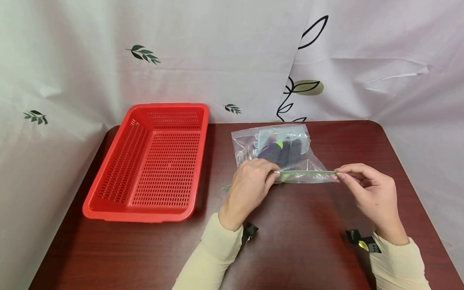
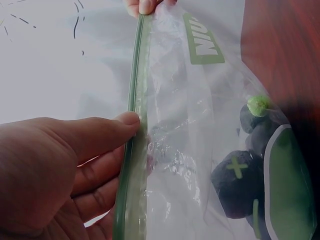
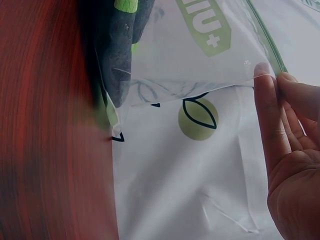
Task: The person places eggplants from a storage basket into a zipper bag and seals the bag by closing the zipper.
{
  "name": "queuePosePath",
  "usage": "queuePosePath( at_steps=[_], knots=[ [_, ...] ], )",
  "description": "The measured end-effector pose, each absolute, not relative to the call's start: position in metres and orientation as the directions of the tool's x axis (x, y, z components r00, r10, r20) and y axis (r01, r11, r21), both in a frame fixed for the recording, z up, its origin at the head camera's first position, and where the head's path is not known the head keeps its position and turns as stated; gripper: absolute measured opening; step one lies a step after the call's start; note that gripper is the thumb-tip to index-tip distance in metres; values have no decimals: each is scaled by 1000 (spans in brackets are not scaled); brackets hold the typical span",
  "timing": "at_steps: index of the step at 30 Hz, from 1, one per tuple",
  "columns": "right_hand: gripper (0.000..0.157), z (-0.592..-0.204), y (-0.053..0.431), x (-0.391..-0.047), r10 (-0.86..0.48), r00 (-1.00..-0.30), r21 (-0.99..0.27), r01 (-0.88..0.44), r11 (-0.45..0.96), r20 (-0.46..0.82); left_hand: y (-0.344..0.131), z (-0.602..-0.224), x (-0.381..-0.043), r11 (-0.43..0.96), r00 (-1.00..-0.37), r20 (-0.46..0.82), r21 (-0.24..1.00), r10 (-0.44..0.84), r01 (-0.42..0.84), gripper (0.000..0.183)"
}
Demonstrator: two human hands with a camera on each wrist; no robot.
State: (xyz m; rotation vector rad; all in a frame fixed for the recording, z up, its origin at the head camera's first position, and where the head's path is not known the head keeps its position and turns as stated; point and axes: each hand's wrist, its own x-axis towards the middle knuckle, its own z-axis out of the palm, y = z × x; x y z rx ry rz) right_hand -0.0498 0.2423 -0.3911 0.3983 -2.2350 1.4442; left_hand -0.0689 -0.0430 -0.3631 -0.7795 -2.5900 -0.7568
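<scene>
A clear zip bag [image 1: 244, 141] with a green seal strip [image 2: 133, 85] lies at the back middle of the table, its sealed edge raised toward me. Dark purple-black items [image 2: 237, 185] with bits of bright green show through the plastic; their kind I cannot tell. My left hand [image 1: 250, 185] pinches the strip between thumb and fingers, partway along it. At the strip's right end, my right hand [image 1: 373, 193] pinches the corner between thumb and forefinger. The strip is stretched straight between both hands.
A red plastic basket [image 1: 197, 161] with slotted walls stands on the left of the dark red wooden table [image 1: 290, 249]. White cloth [image 1: 203, 48] with leaf prints hangs behind the table and along its sides.
</scene>
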Motion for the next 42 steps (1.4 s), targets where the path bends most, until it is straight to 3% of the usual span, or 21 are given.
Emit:
queuePosePath(
  at_steps=[42],
  knots=[
    [28, -390, 242, -50, 5, -849, -768, -475, 430, 528, -56, -366, -65, 717, -812, 445, 415, 377, 560, 12]
  ],
)
